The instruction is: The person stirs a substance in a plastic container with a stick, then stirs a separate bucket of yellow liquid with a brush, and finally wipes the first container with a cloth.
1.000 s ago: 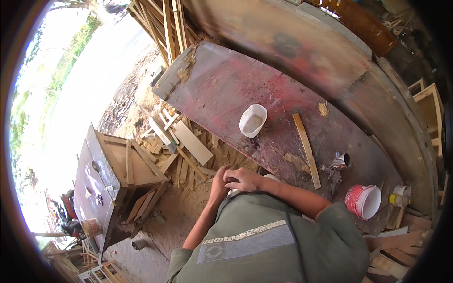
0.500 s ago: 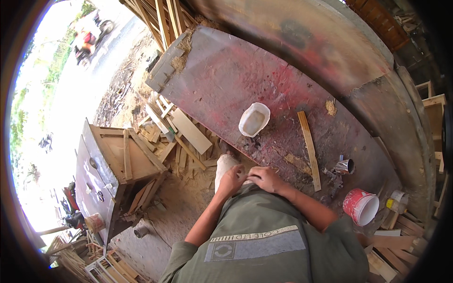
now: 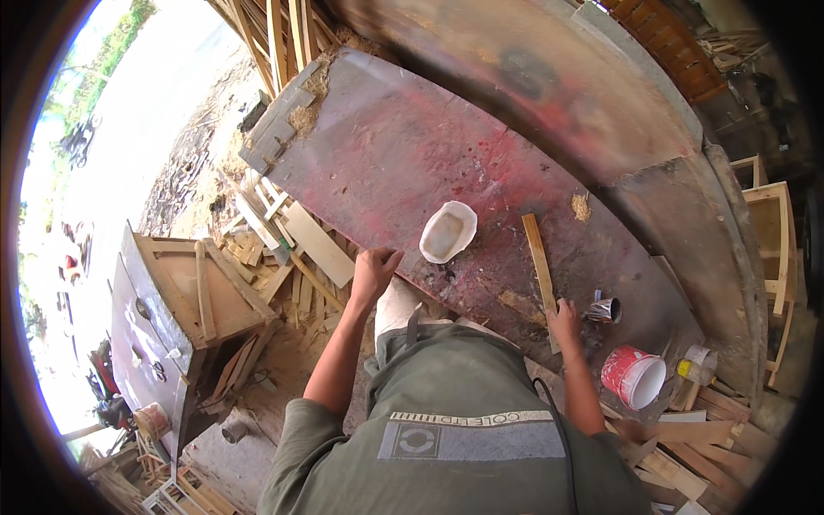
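My left hand (image 3: 374, 269) is raised beside the near edge of the stained workbench (image 3: 378, 129), fingers curled in and nothing showing between them. My right hand (image 3: 565, 323) is at the near end of a flat wooden strip (image 3: 537, 257), its fingers bent over the strip's right edge. The strip lies flat on the bench. Left of it stands a white plastic tub (image 3: 448, 233), cut open at the top, with some pale stuff inside. A small shiny tin (image 3: 606, 310) lies tipped just right of my right hand.
A red-and-white paint bucket (image 3: 633, 378) and a clear jar with a yellow label (image 3: 697, 364) stand at the right. Boards are heaped at lower right. A wooden cabinet (image 3: 193, 300) and offcuts (image 3: 318, 243) occupy the left. Sawdust (image 3: 581, 207) lies on the bench.
My hands have parted from in front of my waist. The left has moved up and left; the right has moved out to the strip. The motorbike on the road has left its earlier place.
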The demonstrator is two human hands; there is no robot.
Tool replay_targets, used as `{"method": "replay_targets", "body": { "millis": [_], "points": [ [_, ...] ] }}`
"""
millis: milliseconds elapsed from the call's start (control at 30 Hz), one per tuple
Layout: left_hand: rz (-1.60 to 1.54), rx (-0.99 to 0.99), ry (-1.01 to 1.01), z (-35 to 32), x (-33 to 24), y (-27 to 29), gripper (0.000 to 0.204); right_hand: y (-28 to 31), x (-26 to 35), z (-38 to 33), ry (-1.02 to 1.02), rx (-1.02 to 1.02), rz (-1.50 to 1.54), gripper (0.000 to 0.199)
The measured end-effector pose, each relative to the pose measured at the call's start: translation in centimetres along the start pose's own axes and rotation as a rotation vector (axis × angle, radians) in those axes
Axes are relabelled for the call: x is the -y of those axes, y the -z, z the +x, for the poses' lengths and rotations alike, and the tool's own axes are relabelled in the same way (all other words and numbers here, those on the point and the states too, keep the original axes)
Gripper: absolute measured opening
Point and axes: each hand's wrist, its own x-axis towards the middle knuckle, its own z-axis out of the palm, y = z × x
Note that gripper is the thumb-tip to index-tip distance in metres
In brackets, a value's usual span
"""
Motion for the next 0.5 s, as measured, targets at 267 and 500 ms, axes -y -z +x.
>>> {"method": "replay_targets", "body": {
  "millis": [267, 500],
  "points": [
    [0.015, 0.033, -0.01, 3.4, 0.6, -5.3, 0.036, -4.0, 0.3, -0.7, -0.031, 0.0, -0.121, 0.07],
    [-0.116, 0.12, 0.21, 1.5, 0.9, -8.0, 0.036, -4.7, -0.9, 0.2, 0.04, -0.085, -0.147, 0.059]
  ]
}}
